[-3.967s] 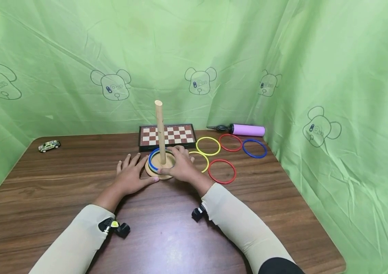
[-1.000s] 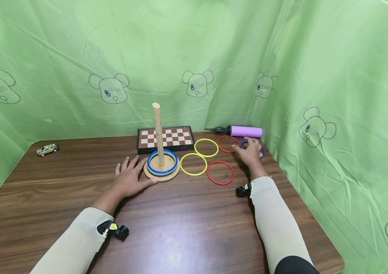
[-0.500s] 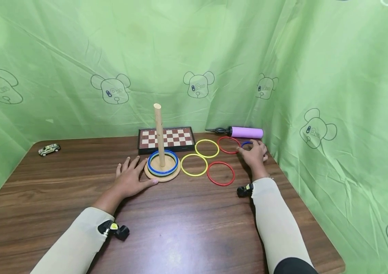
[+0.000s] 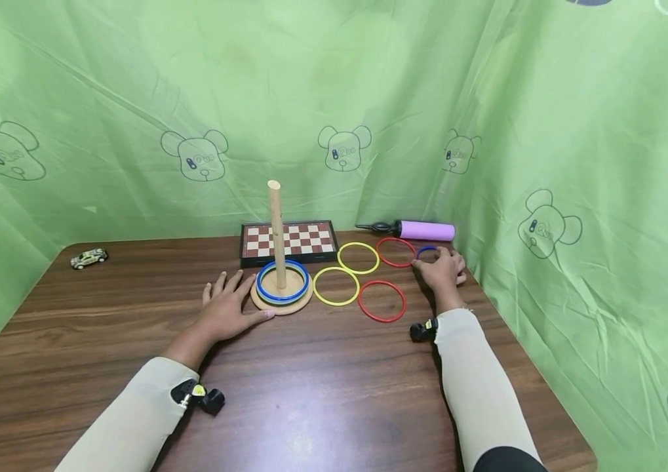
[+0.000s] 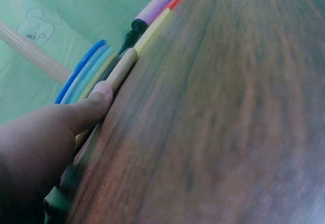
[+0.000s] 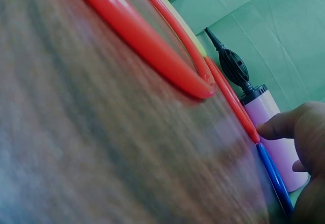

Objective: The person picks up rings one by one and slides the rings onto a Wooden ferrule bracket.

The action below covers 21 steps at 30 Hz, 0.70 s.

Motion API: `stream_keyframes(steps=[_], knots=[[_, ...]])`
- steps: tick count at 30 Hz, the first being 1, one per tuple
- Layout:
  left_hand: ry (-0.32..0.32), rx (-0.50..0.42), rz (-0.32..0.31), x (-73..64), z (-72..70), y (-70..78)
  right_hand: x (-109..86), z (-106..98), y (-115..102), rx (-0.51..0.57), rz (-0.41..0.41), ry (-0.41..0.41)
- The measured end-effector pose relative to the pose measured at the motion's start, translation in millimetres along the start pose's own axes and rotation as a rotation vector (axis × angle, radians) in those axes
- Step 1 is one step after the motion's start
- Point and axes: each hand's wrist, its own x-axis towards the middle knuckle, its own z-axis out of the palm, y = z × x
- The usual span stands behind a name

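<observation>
At the far left of the worktop point(image 4: 339, 367) sits a toy car point(image 4: 89, 258). Right of it, the left hand point(image 4: 224, 311) spreads its fingers, thumb touching the wooden base point(image 4: 289, 310); the base bears an upright peg point(image 4: 277, 229) with stacked rings point(image 4: 283, 301) around it. A chessboard point(image 4: 313, 239) lies behind. Next come two yellow rings point(image 4: 336, 305) and two red rings point(image 4: 382, 320), flat. At the far right, the right hand point(image 4: 442, 274) is over a blue ring point(image 6: 273, 178), beside a purple pump point(image 4: 426, 231). That ring lies flat beneath its fingers, an arc showing on their far left side; being round, it has no long axis. The left hand is well apart. Thumb and fingers look parted; whether they grip, I cannot tell. Four seconds earlier, the right hand was at the peg and this ring lay uncovered.
</observation>
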Motion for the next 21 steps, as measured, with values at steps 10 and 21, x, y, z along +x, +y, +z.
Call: stream_keyframes(steps=[10,21], knots=[[0.000,0.000,0.001,0.1,1.2,-0.6,0.3,-0.1,3.4,-0.036,0.012,-0.013],[-0.006,-0.001,-0.002,-0.2,0.6,-0.5,0.4,-0.5,2.6,-0.059,0.050,-0.023]])
